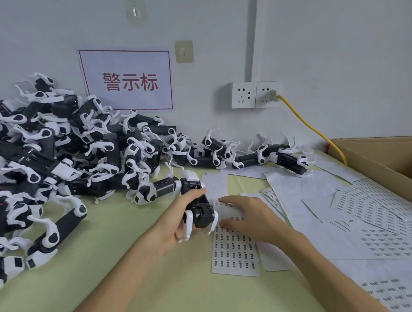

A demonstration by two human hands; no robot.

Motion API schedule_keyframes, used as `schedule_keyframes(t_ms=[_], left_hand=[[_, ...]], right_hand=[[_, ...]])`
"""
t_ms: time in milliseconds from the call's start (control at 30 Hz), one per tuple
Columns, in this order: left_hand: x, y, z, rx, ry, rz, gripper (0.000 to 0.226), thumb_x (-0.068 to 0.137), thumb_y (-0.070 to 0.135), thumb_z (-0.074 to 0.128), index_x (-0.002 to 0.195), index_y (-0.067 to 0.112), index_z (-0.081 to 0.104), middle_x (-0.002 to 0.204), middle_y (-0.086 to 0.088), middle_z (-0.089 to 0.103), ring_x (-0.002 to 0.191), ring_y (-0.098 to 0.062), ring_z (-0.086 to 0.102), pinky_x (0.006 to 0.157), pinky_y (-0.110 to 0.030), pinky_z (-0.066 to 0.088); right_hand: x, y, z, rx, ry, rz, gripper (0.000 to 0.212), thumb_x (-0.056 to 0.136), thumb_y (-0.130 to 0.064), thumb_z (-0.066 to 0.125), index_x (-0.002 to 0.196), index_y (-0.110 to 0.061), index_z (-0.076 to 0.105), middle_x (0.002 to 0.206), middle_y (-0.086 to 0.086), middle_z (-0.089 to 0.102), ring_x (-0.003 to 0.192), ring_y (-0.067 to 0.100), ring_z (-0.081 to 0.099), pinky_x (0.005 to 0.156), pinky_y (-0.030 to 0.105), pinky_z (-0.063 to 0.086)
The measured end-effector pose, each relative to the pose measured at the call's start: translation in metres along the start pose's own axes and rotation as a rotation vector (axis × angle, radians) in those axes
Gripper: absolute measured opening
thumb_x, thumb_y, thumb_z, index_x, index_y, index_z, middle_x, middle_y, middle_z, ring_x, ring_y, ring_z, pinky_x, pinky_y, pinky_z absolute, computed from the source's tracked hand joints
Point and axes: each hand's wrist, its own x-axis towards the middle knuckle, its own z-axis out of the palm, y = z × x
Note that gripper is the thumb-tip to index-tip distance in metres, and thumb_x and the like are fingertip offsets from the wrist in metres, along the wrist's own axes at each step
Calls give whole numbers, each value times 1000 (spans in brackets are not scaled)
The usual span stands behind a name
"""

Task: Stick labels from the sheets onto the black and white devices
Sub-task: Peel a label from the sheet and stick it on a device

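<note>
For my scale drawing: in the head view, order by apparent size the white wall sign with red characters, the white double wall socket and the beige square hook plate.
1. white wall sign
2. white double wall socket
3. beige square hook plate

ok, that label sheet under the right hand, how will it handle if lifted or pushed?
Probably floppy: the label sheet looks paper-thin and lies flat on the green table. Likely light and apt to slide when nudged; the right hand rests on it, perhaps to pin it.
</note>
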Motion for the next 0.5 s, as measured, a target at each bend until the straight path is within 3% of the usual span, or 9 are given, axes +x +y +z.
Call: schedule_keyframes(t_ms=[100,200,267,400,500], left_hand=[[-2,-2,4,-32,15,-2,51,67,49,81,94,8,65,107,-32,53,89,-40,49,84,-42,44],[0,-4,8,36,48,-35,72,56,62,77,103,11,60,111,-30,49,94,-38,41,63,-33,39],[1,-4,8,29,86,-29,72,55,63,75,104,12,61,107,-27,53,94,-38,40,58,-33,30],[1,-4,7,59,95,-3,70,57,66,73,100,12,64,103,-25,51,92,-34,40,54,-29,28],[1,-5,8,37,44,36,56,57,65,74,85,17,71,99,-25,55,95,-36,42,67,-36,35]], right_hand=[[0,-3,-1,12,49,-50,60,84,-43,75,140,-38,55,129,-12,65,109,9,61,93,30,52],[-1,-4,0,46,28,-107,61,83,-47,76,139,-37,56,133,-17,61,117,3,57,95,21,45],[-1,-4,0,77,45,-136,57,84,-48,76,137,-37,58,130,-21,60,115,-3,54,90,9,39],[0,-8,2,166,220,-209,21,92,-33,72,113,-36,73,108,-28,69,104,-9,60,83,4,39],[0,-12,5,176,280,-253,8,91,-28,74,98,-32,77,98,-31,69,94,-7,64,81,3,39]])
